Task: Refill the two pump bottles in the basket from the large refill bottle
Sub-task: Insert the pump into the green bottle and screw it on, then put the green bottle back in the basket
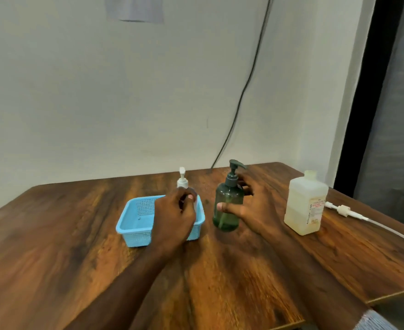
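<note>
A blue plastic basket point(134, 225) sits on the wooden table. My left hand point(174, 215) grips a clear pump bottle point(182, 181) with a white pump, standing at the basket's right end; its body is mostly hidden by my fingers. A dark green pump bottle point(227, 208) stands upright on the table just right of the basket. My right hand point(246, 206) is around it, thumb on its front and fingers spread loosely behind, not closed tight. The large pale refill bottle point(303, 203) stands capped farther right.
A white pump head with a long tube point(346, 209) lies on the table right of the refill bottle. A black cable point(241, 98) hangs down the wall behind. The table's right edge point(386, 298) is close to the refill bottle.
</note>
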A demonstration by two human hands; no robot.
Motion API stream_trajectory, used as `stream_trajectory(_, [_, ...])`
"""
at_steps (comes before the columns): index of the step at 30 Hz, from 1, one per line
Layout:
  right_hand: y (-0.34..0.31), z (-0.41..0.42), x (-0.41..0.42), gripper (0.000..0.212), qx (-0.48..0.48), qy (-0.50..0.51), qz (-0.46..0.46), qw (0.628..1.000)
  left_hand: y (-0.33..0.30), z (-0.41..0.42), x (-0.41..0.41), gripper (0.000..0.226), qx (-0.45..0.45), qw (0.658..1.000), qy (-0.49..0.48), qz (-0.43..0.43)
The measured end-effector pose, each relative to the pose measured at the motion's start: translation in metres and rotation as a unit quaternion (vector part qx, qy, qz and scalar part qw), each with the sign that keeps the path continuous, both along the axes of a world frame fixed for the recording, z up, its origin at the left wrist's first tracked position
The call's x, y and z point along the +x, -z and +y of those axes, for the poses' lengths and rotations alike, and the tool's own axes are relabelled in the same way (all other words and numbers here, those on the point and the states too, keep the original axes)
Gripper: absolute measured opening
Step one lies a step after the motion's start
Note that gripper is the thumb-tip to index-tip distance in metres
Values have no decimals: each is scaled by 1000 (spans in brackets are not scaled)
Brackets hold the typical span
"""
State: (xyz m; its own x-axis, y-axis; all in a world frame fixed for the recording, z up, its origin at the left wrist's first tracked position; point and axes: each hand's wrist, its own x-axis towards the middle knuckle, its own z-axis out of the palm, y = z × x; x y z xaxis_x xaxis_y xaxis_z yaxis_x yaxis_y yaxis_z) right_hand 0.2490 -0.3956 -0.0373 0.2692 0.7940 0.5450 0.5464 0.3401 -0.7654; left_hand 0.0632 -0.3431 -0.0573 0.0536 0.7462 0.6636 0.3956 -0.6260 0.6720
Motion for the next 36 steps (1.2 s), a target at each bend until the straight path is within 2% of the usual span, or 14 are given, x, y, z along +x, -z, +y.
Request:
stream_trajectory(3, [-27, -8, -29, 62, 23, -35, -22, 999, -9, 17, -37, 17, 12, 999, -39, -10])
stream_trajectory(8, [-55, 8, -88, 66, 7, -63, -52, 997, -22, 40, -97, 21, -7, 993, -111, 24])
stream_trajectory(14, [-43, 65, -144, 67, -47, -31, -109, 992, -14, 63, -146, 19, -47, 987, -99, 116])
stream_trajectory(20, [-14, 109, -170, 69, -116, -26, -142, 983, -10, 72, -151, 14, -67, 981, -84, 164])
stream_trajectory(24, [-7, 121, -176, 65, -131, -18, -161, 978, -8, 79, -148, 13, -68, 982, -80, 159])
stream_trajectory(36, [-2, 117, -173, 72, -172, -35, -157, 972, -5, 75, -143, 10, -62, 984, -90, 138])
